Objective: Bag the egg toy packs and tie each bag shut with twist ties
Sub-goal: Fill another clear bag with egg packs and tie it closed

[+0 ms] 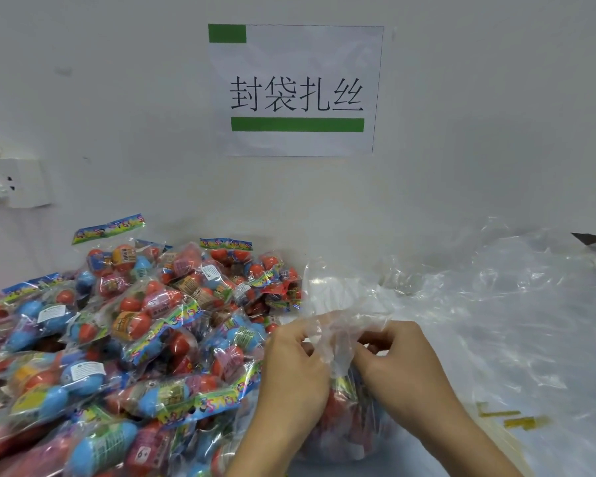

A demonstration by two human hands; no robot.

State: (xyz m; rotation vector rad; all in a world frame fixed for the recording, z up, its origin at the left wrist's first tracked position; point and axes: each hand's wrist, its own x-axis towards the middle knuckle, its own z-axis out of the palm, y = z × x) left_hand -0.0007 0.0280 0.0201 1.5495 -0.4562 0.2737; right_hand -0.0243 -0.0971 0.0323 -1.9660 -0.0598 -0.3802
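Pile of egg toy packs (124, 339) cut off by left and bottom edges, filled clear bag (344, 421) partly hidden behind both hands, its contents blurred through plastic, yellow twist ties (516, 420) smeared, count unclear, wall socket (11, 182) cropped at left edge

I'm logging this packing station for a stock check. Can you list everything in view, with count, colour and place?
Egg toy packs: a large heap, too many to count; clear wrappers with red, blue and orange eggs; left half of the table.
Filled bag: one, clear, holding packs; front centre, its mouth gathered between the hands.
Empty plastic bags: a loose clear pile, count unclear; right side.
Twist ties: a few, yellow-gold; lower right, under or beside clear plastic.
Paper sign: one, white with green bars and black characters; on the wall.
Wall socket: one, white, with a plug; left wall.
Left hand: grips the bag's mouth.
Right hand: grips the bag's mouth.
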